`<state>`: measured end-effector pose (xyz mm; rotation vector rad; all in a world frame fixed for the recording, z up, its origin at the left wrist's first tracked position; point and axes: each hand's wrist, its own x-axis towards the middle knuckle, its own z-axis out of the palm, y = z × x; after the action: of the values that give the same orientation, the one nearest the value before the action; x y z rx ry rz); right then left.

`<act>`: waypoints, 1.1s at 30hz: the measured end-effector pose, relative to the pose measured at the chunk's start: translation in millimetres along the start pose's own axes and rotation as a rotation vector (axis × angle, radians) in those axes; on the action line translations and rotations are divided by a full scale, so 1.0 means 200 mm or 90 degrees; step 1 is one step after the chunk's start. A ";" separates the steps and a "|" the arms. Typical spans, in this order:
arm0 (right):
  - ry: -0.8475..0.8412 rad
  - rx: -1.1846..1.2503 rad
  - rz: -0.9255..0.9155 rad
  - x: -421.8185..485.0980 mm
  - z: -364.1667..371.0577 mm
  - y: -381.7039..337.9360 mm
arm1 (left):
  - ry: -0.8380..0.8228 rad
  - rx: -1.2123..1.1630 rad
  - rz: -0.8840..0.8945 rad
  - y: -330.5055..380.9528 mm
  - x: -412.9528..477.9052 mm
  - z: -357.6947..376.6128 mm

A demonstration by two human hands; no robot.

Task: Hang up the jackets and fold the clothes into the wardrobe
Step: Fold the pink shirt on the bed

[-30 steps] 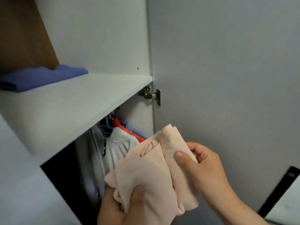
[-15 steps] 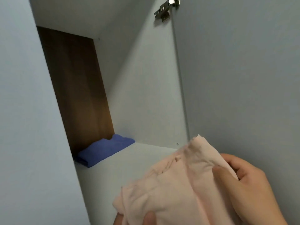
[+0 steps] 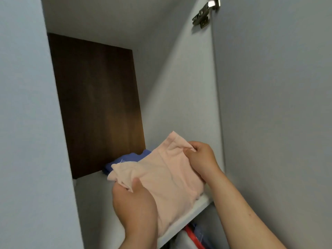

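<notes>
A folded pale pink garment [image 3: 167, 175] is held over the white upper shelf [image 3: 95, 198] of the wardrobe. My left hand [image 3: 133, 207] grips its near left edge from below, thumb on top. My right hand [image 3: 201, 159] pinches its far right corner. Behind the pink garment, a folded blue garment [image 3: 125, 159] lies at the back of the shelf against the dark brown back panel [image 3: 97, 105].
The open wardrobe door [image 3: 273, 114] stands close on the right, its metal hinge [image 3: 204, 14] at the top. The grey side panel [image 3: 27, 123] closes off the left. Below the shelf edge, hanging clothes [image 3: 193, 236] in red and blue show.
The view has risen from the hanging rail to the upper shelf. Both hands have carried the pink garment up and forward over the shelf, towards the blue garment.
</notes>
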<state>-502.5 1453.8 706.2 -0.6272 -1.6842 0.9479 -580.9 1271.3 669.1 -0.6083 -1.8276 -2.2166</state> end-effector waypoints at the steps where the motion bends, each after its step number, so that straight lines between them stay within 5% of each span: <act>1: 0.016 0.017 0.014 0.04 0.03 0.02 | 0.015 0.035 -0.039 0.03 0.00 0.04; 5: -0.033 0.032 0.052 0.09 0.12 0.16 | 0.015 0.187 -0.169 -0.07 0.12 0.10; 13: -0.185 -0.216 0.144 0.07 0.07 0.23 | -0.155 0.367 -0.173 -0.12 0.21 0.12; 17: -0.243 -0.288 0.040 0.06 0.06 0.27 | -0.074 0.313 -0.206 -0.12 0.25 0.18; 20: -0.224 -0.197 -0.023 0.08 0.09 0.27 | 0.023 0.262 -0.177 -0.13 0.28 0.21; 24: -0.140 -0.112 -0.061 0.18 0.20 0.24 | 0.036 0.347 -0.035 -0.14 0.39 0.23; 33: -0.176 -0.224 -0.110 0.58 0.49 0.16 | 0.103 0.310 -0.049 -0.09 0.83 0.48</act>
<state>-631.9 1534.8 728.3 -0.5861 -2.1424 0.6399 -718.8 1384.8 740.3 -0.2596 -2.2133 -1.6967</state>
